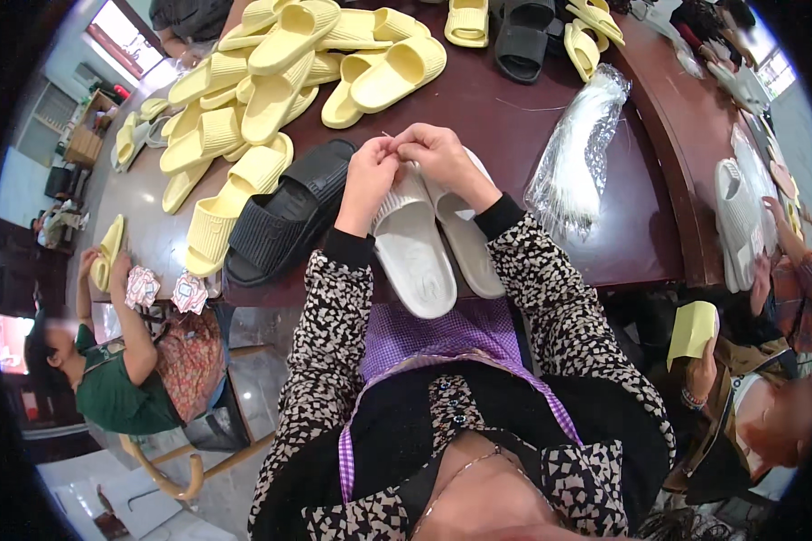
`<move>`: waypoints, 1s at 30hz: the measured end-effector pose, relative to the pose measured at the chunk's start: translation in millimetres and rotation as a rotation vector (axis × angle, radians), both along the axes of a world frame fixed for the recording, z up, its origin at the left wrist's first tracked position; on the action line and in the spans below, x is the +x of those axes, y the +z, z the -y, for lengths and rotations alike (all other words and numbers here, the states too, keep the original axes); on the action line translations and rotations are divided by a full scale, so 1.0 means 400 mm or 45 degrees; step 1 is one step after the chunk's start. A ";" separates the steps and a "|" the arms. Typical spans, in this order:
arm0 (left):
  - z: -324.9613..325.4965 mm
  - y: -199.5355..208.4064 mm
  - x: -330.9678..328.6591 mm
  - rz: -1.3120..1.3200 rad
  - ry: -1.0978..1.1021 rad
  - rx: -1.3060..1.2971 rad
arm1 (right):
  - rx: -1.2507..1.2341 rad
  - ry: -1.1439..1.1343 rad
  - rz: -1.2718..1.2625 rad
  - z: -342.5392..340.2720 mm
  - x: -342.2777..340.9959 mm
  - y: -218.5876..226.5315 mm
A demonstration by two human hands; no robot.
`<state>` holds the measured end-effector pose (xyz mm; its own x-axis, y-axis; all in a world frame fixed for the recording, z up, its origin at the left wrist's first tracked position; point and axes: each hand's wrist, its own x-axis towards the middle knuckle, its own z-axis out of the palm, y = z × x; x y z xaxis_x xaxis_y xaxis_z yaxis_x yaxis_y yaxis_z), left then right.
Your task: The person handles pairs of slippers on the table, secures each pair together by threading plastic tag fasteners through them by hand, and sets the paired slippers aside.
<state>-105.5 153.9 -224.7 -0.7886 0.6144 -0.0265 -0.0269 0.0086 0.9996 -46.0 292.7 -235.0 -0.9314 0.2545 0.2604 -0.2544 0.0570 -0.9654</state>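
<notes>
Here's my left forearm [327, 307], slanting up from seven o'clock; my right forearm [559, 279] angles in from four. At twelve, left hand [370, 177] and right hand [438, 158] meet, fingertips pinched, knuckles bent.

The fingers [426, 137] partly hide the pale slippers [413, 266]; what they pinch is unclear.

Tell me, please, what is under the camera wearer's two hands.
Below the left hand and right hand, two pale slippers show, their heels toward the wearer. The hands cover parts of the slippers' far ends, so those parts cannot be seen.
</notes>
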 end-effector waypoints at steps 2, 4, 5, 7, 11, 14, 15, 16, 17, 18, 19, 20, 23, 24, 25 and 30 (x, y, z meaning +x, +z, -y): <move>-0.009 -0.016 0.003 -0.104 0.084 -0.059 | 0.037 -0.077 0.006 -0.005 0.002 0.001; -0.011 -0.030 0.009 -0.218 0.186 -0.191 | 0.112 -0.168 -0.018 -0.008 0.005 0.000; -0.012 -0.032 0.011 -0.138 0.193 -0.096 | 0.074 -0.179 0.029 -0.015 0.006 0.003; -0.005 -0.036 0.015 -0.001 0.218 0.080 | 0.005 -0.203 0.112 -0.017 0.008 0.004; 0.000 -0.029 0.023 0.027 0.221 0.157 | -0.104 -0.166 0.096 -0.009 0.017 0.003; -0.002 -0.019 0.027 0.066 0.243 0.190 | -0.234 -0.122 0.032 -0.006 0.020 0.002; -0.002 -0.018 0.029 0.085 0.248 0.205 | -0.212 -0.117 0.040 -0.007 0.025 0.001; -0.001 -0.017 0.029 0.093 0.247 0.233 | -0.200 -0.121 0.061 -0.009 0.026 0.001; 0.000 -0.016 0.027 0.118 0.239 0.232 | -0.119 -0.124 0.060 -0.007 0.027 0.000; -0.001 -0.015 0.024 0.131 0.223 0.247 | -0.044 -0.138 0.072 -0.010 0.029 0.000; 0.006 -0.019 0.021 0.160 0.218 0.250 | 0.037 -0.144 0.072 -0.004 0.029 -0.003; 0.008 -0.021 0.018 0.161 0.201 0.262 | 0.095 -0.165 0.065 -0.002 0.030 -0.005; 0.013 -0.032 0.008 0.216 0.194 0.255 | 0.236 -0.191 0.033 0.003 0.031 -0.010; 0.013 -0.034 0.004 0.233 0.190 0.256 | 0.256 -0.196 0.035 0.003 0.031 -0.012; 0.014 -0.036 0.001 0.258 0.185 0.259 | 0.271 -0.205 0.044 0.004 0.031 -0.013; 0.017 -0.038 -0.010 0.266 0.126 0.234 | 0.372 -0.217 -0.015 0.001 0.028 -0.021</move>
